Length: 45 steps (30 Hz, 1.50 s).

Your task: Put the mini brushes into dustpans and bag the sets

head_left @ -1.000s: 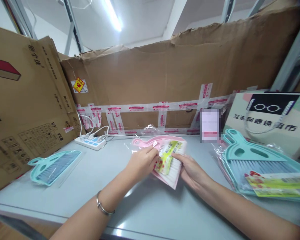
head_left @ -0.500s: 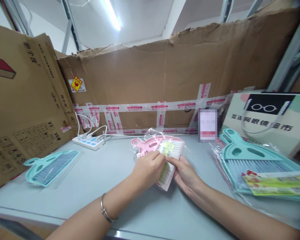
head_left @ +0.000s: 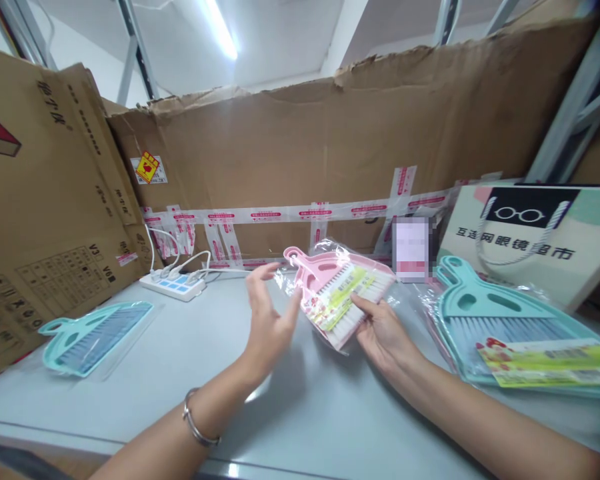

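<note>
My right hand [head_left: 383, 330] grips the lower edge of a pink brush-and-dustpan set [head_left: 337, 290] wrapped in clear plastic, with a green and yellow label on its white bristles. It is tilted up above the grey table [head_left: 190, 353], handle toward the far left. Just left of the set, my left hand [head_left: 266, 321] hovers with fingers spread, holding nothing. A metal bracelet circles my left wrist.
A teal brush-and-dustpan set [head_left: 87, 337] lies at the left. A stack of wrapped teal sets [head_left: 510, 327] lies at the right, before a paper bag [head_left: 530, 233] with glasses printed on it. A white power strip [head_left: 173, 285] sits at the back. Cardboard walls [head_left: 330, 147] enclose the table.
My left hand has let go of the pink set and drawn back, fingers spreading. My right hand has lifted the set and tilted it up and to the right.
</note>
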### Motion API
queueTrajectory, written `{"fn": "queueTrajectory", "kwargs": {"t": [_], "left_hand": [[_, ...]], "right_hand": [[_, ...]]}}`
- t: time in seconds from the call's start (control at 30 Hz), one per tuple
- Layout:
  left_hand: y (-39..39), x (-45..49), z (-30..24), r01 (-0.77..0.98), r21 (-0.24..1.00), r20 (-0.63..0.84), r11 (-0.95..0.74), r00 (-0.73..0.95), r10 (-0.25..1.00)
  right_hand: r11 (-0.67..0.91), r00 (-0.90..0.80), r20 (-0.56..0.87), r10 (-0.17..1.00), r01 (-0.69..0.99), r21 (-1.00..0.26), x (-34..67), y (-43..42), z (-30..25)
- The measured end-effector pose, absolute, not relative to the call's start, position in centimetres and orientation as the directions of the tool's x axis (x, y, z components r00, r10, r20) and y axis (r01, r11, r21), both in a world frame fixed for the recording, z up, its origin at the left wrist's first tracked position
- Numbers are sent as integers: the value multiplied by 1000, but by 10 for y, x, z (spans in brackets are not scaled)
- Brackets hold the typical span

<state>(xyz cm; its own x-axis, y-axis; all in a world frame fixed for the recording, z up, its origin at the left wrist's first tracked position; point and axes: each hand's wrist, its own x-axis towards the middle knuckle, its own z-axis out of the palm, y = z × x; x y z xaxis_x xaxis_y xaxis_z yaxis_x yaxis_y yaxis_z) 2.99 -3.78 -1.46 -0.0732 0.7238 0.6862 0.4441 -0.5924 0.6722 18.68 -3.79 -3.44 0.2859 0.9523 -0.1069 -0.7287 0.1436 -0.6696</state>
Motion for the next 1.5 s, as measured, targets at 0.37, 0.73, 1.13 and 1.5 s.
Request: {"fn": "queueTrajectory", "kwargs": {"t": [0.37, 0.73, 1.13, 1.5], "left_hand": [[-39, 47, -29, -216, 944, -119, 251, 488, 865], [-2, 4, -10, -229, 931, -205, 284, 317, 926], [0, -4, -12, -101, 965, -183, 243, 407, 895], [-14, 6, -9, -197, 977, 146, -79, 358, 922]], "right_hand": [[45, 208, -122, 970, -654, -755, 182, -42, -32], [560, -202, 631, 749, 701, -441, 236, -40, -13], [645, -268, 587, 764, 337, -686, 239, -24, -24], [656, 52, 693, 719, 276, -702, 225, -21, -35]]}}
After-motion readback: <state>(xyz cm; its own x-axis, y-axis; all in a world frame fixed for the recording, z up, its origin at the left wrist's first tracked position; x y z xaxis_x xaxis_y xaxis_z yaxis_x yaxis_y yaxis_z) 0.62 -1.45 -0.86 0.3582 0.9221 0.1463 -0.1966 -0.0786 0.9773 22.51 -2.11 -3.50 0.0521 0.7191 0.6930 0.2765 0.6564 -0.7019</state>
